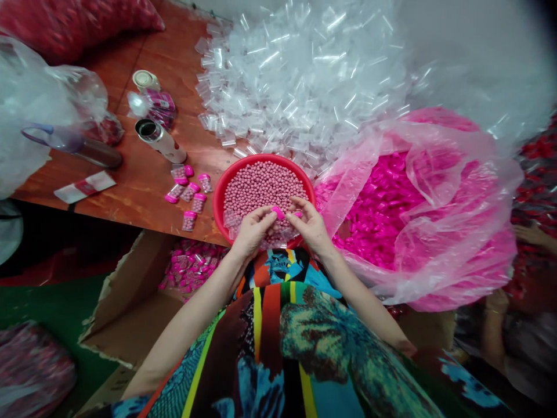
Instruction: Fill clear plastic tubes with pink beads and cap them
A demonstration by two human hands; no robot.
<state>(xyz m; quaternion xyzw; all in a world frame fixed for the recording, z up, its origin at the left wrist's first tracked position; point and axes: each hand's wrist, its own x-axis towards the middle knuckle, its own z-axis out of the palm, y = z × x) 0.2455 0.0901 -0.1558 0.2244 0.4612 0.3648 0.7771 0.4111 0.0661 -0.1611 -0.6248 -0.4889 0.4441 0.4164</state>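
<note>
Over the near side of a red basin [219,200] of small pink beads [263,184], my left hand [253,229] pinches a bright pink cap [277,213]. Close beside it, my right hand [311,223] has thumb and fingers closed around another bit of bright pink, seemingly a cap and partly hidden by the fingers. Clear plastic containers [232,222] lie on the beads at the basin's near edge. Several filled containers with pink caps [190,191] rest on the table left of the basin.
Clear containers [296,81] are heaped behind the basin. A pink plastic bag [470,232] of caps [383,203] lies open at right. A cardboard box [130,296] with capped containers stands below left. A steel tumbler [163,142] and a bottle [93,150] are on the table. A co-worker's arm [494,325] shows at right.
</note>
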